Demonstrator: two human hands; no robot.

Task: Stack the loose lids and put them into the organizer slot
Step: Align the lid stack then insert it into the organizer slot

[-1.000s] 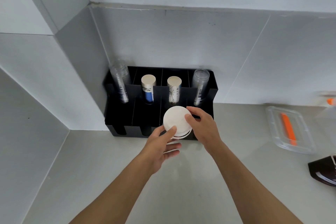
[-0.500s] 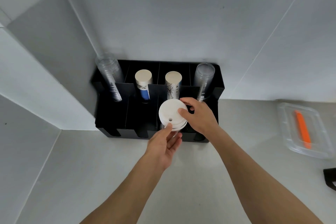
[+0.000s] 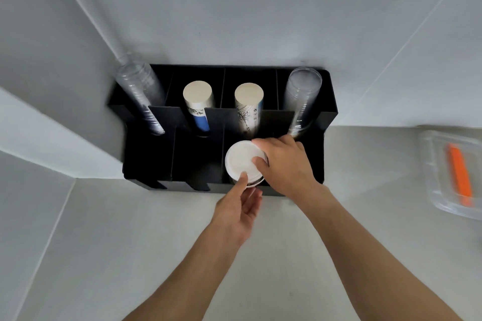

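The lid stack (image 3: 241,161) has sunk lower into the organizer (image 3: 146,159) slot. The left hand (image 3: 240,206) and right hand (image 3: 284,164) both grip it, and only the release seems left.

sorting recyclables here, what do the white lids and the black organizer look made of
The white lids: likely thin moulded plastic, matte, given the raised rim. The black organizer: seemingly rigid plastic sheet, with thin flat panels and a faint sheen; painted metal is possible.
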